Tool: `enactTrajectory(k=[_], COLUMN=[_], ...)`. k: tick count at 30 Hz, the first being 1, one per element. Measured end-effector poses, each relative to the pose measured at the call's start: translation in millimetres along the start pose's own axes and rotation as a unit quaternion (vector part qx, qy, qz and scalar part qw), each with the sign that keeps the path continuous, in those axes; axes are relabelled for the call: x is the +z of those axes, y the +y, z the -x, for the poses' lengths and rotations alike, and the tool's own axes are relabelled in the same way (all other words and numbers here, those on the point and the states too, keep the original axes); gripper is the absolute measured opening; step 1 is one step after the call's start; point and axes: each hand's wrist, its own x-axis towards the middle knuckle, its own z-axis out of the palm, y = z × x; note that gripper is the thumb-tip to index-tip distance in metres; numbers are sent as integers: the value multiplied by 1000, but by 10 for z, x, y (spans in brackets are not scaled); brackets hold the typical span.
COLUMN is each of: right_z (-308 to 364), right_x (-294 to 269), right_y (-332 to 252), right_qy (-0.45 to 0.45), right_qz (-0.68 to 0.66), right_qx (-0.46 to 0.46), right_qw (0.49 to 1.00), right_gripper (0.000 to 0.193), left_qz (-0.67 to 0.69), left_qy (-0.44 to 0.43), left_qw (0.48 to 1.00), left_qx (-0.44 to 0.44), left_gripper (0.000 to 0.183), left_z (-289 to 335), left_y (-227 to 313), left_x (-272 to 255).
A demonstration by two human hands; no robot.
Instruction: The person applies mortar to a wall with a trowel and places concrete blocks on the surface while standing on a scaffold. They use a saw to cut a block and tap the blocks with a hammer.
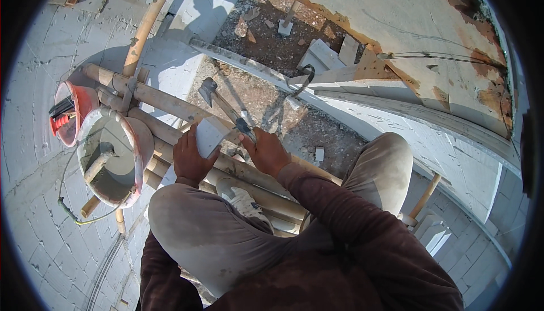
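Observation:
My left hand (190, 161) grips a small white block (211, 134), which looks like cut lightweight concrete, above the bamboo poles between my knees. Just right of it, my right hand (268, 151) is closed round the dark grip of a hammer (225, 107). The hammer's metal head (208, 89) points up and away to the left, beyond the block and apart from it. Its exact head shape is hard to make out.
Bamboo poles (170, 102) form a scaffold under me. At left hang a bucket (146, 144) of grey mortar with a handle sticking out and a red bucket (85, 100) holding tools. White block walls (391, 112) stand at right; rubble-strewn ground (317, 124) lies far below.

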Motion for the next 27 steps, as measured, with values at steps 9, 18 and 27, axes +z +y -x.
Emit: enactTrajectory(k=[9, 18, 27], right_z=[-49, -131, -65], right_x=[133, 74, 46], right_y=[123, 95, 180], right_qy=[-13, -119, -62], right_qz=[24, 68, 83], right_qx=[-7, 82, 41], right_qw=[1000, 987, 994], right_gripper=[61, 60, 62], left_qz=[14, 16, 21], left_qy=[-8, 5, -18], left_qw=[1000, 1000, 1000], left_qx=[-5, 0, -12], left_gripper=[96, 95, 94], left_z=[0, -4, 13], left_y=[13, -30, 67], left_x=[-7, 1, -14])
